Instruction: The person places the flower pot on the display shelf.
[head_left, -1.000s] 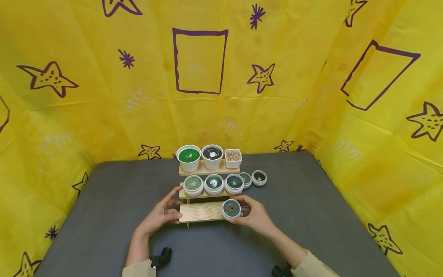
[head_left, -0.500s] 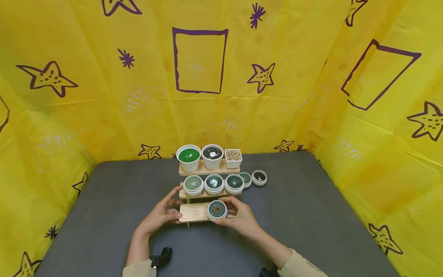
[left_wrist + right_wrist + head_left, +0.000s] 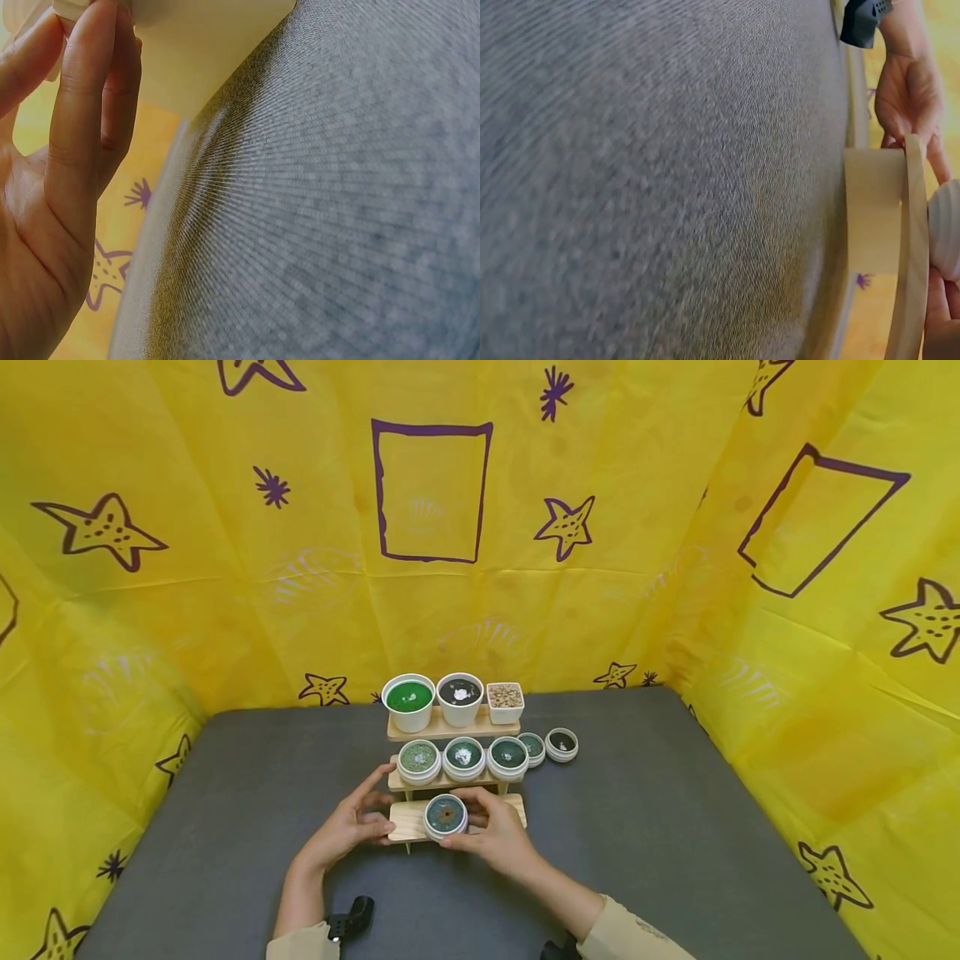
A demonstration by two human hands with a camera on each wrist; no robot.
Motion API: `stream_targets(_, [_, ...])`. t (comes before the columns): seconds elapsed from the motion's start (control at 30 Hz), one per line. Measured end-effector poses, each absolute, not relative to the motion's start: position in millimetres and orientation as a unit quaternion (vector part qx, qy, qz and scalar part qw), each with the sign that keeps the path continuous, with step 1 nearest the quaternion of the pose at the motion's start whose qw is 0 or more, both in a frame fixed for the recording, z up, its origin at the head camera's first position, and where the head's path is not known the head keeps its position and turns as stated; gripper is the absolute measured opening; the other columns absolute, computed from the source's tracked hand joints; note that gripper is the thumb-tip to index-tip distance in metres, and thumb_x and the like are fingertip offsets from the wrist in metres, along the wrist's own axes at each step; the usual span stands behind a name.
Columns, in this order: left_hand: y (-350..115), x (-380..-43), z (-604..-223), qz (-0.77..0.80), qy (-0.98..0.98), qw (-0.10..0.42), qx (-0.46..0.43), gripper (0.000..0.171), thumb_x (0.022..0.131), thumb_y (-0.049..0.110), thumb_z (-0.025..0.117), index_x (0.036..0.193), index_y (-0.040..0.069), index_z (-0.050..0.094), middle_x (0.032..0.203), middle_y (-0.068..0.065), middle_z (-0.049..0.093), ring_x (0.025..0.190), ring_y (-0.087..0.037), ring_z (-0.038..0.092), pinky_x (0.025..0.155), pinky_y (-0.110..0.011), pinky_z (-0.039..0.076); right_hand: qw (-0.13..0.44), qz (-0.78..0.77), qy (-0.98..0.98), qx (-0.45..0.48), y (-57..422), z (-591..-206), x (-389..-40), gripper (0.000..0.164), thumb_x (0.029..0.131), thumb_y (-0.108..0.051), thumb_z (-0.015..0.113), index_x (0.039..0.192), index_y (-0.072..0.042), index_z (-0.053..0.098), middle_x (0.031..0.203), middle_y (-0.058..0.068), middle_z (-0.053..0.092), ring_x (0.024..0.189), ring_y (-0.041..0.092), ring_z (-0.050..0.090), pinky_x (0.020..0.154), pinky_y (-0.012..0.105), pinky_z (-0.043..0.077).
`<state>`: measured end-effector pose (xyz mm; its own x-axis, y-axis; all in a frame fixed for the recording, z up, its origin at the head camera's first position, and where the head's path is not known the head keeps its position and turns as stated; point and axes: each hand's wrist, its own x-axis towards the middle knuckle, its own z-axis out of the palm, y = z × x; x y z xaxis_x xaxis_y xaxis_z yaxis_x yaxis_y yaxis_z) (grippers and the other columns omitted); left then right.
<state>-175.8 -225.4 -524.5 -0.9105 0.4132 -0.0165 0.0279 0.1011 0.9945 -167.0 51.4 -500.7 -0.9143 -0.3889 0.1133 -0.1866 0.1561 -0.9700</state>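
In the head view my left hand (image 3: 337,831) pinches the left end of the front wooden shelf (image 3: 406,823). One of its fingers reaches to the shelf behind. The left wrist view shows that hand (image 3: 64,187) with its fingertips on a pale edge at the top. A small white ribbed bowl (image 3: 446,817) with blue-green contents and a brown centre stands near the middle of the front shelf. Thumb and fingers of my right hand (image 3: 498,835) grip its right side. From the right wrist, the bowl (image 3: 946,229) appears against the board (image 3: 913,247).
On the middle shelf (image 3: 450,783) sit three white bowls with green contents. The back shelf (image 3: 420,732) carries two white cups and a square dish (image 3: 506,703) of brownish bits. Two more small bowls, one dark-filled (image 3: 562,745), stand right of the middle shelf on the grey table (image 3: 660,827).
My right hand has moved the bowl leftward along the front shelf, from its right end to about its middle. The left hand stays at the shelf's left end.
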Motion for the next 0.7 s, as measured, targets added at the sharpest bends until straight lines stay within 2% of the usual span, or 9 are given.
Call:
stream_targets(0.5, [-226, -175, -525, 0.658, 0.721, 0.154, 0.153, 0.091, 0.090, 0.007, 0.069, 0.159, 0.021, 0.012, 0.128, -0.038, 0.040, 0.080, -0.006, 0.068, 0.069, -0.029, 0.061, 0.063, -0.620, 0.757, -0.194, 23, -502, -166, 0.061, 0.071, -0.015, 0.089, 0.126, -0.010, 0.062, 0.120, 0.013, 0.068, 0.110, 0.024, 0.068, 0.090, 0.018, 0.056])
stream_targets(0.7, [-227, -176, -525, 0.659, 0.718, 0.156, 0.158, 0.090, 0.091, 0.007, 0.069, 0.159, 0.021, 0.011, 0.129, -0.037, 0.040, 0.081, -0.006, 0.068, 0.070, -0.029, 0.062, 0.056, -0.623, 0.754, -0.199, 14, -504, -169, 0.061, 0.070, -0.014, 0.089, 0.125, -0.009, 0.062, 0.121, 0.013, 0.068, 0.110, 0.022, 0.068, 0.090, 0.018, 0.055])
